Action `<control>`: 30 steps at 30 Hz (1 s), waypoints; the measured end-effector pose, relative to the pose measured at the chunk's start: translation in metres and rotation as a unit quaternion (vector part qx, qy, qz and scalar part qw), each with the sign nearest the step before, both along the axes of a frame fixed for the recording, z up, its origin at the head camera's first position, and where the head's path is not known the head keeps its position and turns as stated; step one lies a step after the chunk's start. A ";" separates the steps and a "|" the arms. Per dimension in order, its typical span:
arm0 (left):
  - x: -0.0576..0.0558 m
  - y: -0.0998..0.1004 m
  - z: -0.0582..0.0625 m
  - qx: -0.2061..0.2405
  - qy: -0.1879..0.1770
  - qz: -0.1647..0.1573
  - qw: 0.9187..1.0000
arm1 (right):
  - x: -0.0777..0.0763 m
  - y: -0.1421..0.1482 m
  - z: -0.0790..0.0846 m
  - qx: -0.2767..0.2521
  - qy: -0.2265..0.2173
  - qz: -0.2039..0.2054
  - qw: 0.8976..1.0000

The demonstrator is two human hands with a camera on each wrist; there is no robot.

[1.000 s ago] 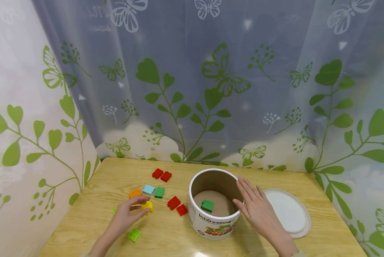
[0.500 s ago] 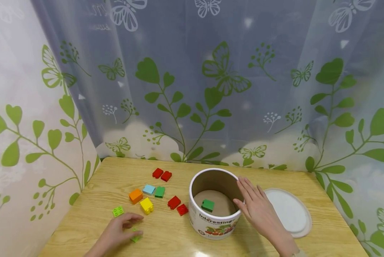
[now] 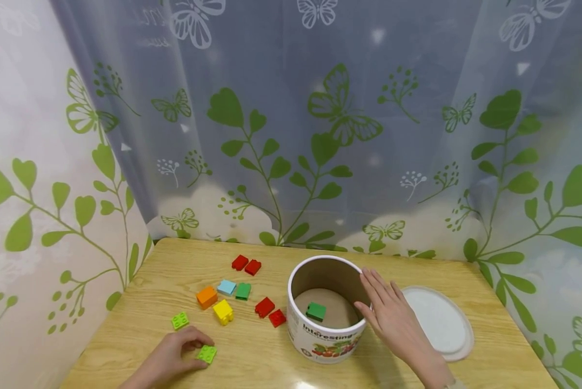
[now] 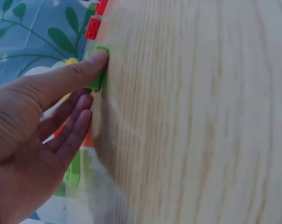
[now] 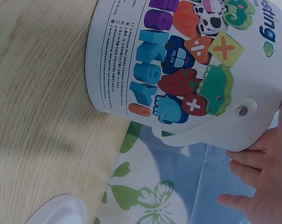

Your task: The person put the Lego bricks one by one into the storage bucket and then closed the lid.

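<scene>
Counter (image 3: 256,356): back edge runs along the printed curtain (image 3: 407,135), left edge slants beside the pale left-hand panel. Wood grain stretches between the left hand (image 3: 171,351) and the bucket (image 3: 327,346). Tighter farther up: lower red pair (image 3: 264,307) sits just beside the bucket's left wall; orange block (image 3: 206,297), yellow block (image 3: 223,312), light blue block (image 3: 226,287) and dark green block (image 3: 243,291) cluster near one another; upper red pair (image 3: 246,265) toward the back edge.

Left hand, near front left: thumb and index finger pinching a lime block (image 3: 207,354), studs up. Second lime block (image 3: 180,320) just beyond the knuckles.

Bucket upright, uncovered. One green block (image 3: 316,311) visible inside, on the floor. Right hand (image 3: 395,324) rests on the right rim, fingers straight, thumb apart from them. White lid (image 3: 439,324) flat on the wood, right of that hand.

Left wrist view: thumb tip laid on the lime block; ring and little fingers extended, lower. Right wrist view alone gives the bucket's other side: crocodile, cow and police-car prints, small warning text, white carrying handle (image 5: 232,117) on its rivet.
</scene>
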State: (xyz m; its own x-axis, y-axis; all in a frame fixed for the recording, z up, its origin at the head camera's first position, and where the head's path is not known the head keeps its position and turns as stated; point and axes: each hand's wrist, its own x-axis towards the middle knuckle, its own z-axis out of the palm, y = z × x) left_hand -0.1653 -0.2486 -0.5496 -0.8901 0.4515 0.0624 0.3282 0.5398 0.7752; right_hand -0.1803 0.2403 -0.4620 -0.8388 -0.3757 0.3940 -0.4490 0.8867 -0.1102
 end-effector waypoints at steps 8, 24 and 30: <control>-0.011 0.018 0.011 0.033 0.016 0.048 0.998 | -0.001 0.001 -0.001 0.002 0.014 0.001 1.000; -0.039 0.044 0.056 0.010 0.090 0.039 0.995 | -0.001 0.001 0.000 0.006 0.000 -0.007 1.000; -0.048 0.055 0.071 0.009 0.093 0.039 0.995 | -0.001 0.000 0.000 0.005 0.010 -0.004 1.000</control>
State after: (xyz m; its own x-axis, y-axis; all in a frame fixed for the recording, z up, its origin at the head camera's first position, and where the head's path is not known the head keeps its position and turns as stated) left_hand -0.2135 -0.1933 -0.4785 -0.8947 0.3787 0.2370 0.4244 0.5551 0.7153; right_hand -0.1810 0.2403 -0.4622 -0.8336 -0.3733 0.4072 -0.4438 0.8915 -0.0913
